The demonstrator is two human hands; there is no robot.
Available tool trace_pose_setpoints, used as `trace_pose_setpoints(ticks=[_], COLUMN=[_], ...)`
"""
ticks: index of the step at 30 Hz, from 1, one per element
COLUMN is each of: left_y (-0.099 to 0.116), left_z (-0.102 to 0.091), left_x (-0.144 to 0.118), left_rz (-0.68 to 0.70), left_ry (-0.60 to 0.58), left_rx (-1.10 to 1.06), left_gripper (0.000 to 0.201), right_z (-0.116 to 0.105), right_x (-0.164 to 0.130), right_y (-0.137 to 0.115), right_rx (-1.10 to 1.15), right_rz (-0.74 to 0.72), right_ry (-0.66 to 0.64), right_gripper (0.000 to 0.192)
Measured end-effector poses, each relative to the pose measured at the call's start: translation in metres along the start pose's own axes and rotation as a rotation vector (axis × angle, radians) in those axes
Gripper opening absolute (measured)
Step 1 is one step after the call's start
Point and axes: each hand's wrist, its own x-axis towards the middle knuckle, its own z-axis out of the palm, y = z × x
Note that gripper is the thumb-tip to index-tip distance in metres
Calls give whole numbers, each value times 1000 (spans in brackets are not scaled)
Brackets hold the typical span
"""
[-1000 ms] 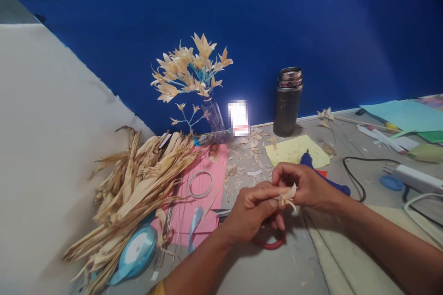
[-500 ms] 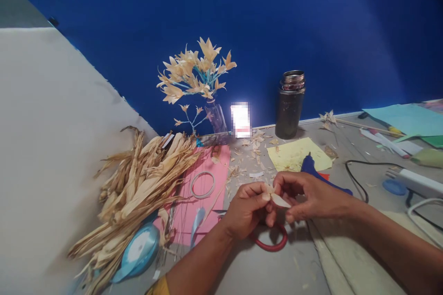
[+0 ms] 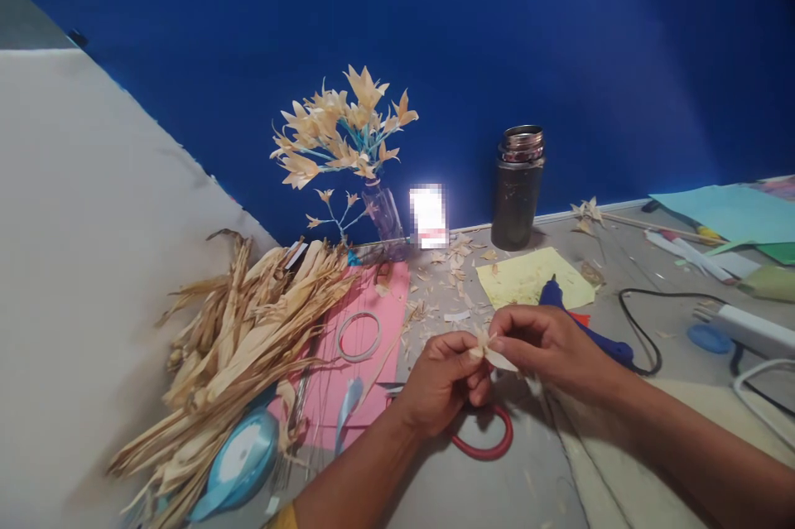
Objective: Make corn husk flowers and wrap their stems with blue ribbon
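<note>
Husk flower [image 3: 490, 349]: pale, small, pointed petals; left hand [image 3: 442, 380], right hand [image 3: 546, 343] grips pinching it.

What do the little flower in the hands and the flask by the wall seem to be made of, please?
Flower: probably dried husk, matte and pale tan like the husk pile.
Flask: likely metal, dark body with a shiny rim.

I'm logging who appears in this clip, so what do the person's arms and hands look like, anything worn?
Both forearms are bare, with no rings, watch or gloves visible on the left hand or right hand. A bit of yellow sleeve shows at the left arm's lower edge.
</note>
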Motion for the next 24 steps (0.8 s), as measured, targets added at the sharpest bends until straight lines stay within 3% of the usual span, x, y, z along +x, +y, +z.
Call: trace_pose_setpoints(ticks=[4,9,17,24], left_y=[1,4,1,2], left_z=[1,1,0,-8], left_x=[1,3,2,3], left_rz=[23,29,76,-55], left_ry=[86,98,126,-37], left_rx=[-58,-126,-4,-9], left_gripper=[35,38,38,43], right_z=[3,-2,2,2], right_x=[-2,-1,-5,-2], right_y=[-2,2,7,3], right_rx=[-112,12,29,25], right_rz=[-87,-12,-24,-36], right_ry=[128,153,57,121], right_gripper=[24,35,31,32])
